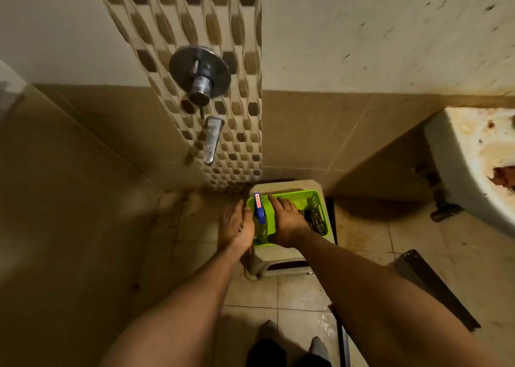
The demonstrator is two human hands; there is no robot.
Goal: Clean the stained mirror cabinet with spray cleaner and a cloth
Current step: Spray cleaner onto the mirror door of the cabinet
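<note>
two open grips: left grip [237,227] beside green basket [302,199], right grip [287,221] resting inside

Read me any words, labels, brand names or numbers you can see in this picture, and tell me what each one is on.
No text here can be read.
Orange-red sticker on the blue head of the spray bottle, which stands in the green basket: there are light marks on it, too blurred to read.
Nothing else in view shows any writing or numbers.
</note>
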